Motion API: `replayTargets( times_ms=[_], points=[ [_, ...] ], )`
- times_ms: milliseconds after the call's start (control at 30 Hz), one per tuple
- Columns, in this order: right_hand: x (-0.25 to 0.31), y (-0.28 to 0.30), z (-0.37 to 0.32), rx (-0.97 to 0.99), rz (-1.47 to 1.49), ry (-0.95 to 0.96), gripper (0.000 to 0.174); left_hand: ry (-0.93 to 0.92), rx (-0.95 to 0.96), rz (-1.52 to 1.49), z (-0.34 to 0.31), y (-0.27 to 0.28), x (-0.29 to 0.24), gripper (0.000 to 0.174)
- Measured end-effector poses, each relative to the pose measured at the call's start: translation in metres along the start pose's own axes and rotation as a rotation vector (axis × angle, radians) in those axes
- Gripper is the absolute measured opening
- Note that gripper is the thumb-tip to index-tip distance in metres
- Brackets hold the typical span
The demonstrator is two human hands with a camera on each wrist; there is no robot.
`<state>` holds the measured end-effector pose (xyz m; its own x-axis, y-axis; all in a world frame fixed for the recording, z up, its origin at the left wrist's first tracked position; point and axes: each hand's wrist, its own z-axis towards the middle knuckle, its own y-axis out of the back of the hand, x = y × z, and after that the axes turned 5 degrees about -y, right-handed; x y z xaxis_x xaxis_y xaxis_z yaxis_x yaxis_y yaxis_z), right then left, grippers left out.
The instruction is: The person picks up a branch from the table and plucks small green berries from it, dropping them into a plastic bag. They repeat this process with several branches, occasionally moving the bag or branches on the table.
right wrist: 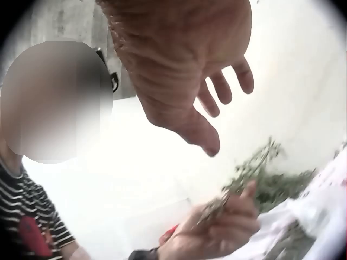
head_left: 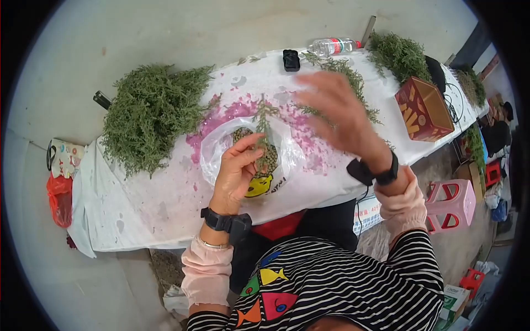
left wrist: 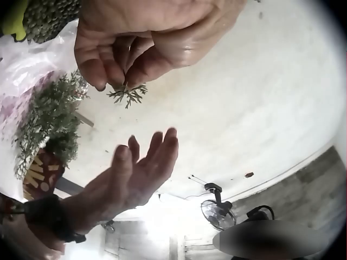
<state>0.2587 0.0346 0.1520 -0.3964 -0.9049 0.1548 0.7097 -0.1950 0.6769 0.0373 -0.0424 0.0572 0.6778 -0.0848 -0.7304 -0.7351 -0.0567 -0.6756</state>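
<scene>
My left hand (head_left: pixel 233 171) pinches a small green sprig (head_left: pixel 264 115) between thumb and fingertips, over the mouth of a white plastic bag (head_left: pixel 212 151). Small round green pieces (head_left: pixel 269 160) fill part of that bag, which has a yellow print on its front. The sprig's branching tip (left wrist: pixel 130 96) pokes out past the fingertips in the left wrist view. Raised over the table to the right, my right hand (head_left: pixel 338 110) is blurred, fingers spread and holding nothing. Loose sprigs (head_left: pixel 353 80) lie behind it, partly hidden.
A big heap of green sprigs (head_left: pixel 157 113) covers the table's left part; another heap (head_left: pixel 400 55) sits back right. Near the wall are a black box (head_left: pixel 291 60) and a plastic bottle (head_left: pixel 334 46). A red carton (head_left: pixel 422 110) stands at right. Pink stains mark the white tablecloth (head_left: pixel 143 204).
</scene>
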Motion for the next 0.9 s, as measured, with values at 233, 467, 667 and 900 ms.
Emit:
replayTargets(
  times_ms=[233, 467, 667, 900],
  points=[
    [0.038, -0.051, -0.017, 0.158, 0.215, 0.097, 0.028, 0.053, 0.049, -0.105, -0.011, -0.009, 0.0, 0.029],
    [0.015, -0.077, -0.017, 0.143, 0.745, -0.397, 0.012, -0.035, -0.007, 0.019, -0.016, 0.003, -0.003, 0.026],
    [0.01, -0.098, -0.012, 0.186, 1.381, -0.815, 0.009, -0.191, -0.124, 0.076, -0.012, 0.012, -0.013, 0.025],
    [0.012, -0.107, -0.023, 0.17, 1.459, -0.914, 0.011, -0.266, -0.117, 0.112, -0.002, -0.002, -0.016, 0.021]
  ],
)
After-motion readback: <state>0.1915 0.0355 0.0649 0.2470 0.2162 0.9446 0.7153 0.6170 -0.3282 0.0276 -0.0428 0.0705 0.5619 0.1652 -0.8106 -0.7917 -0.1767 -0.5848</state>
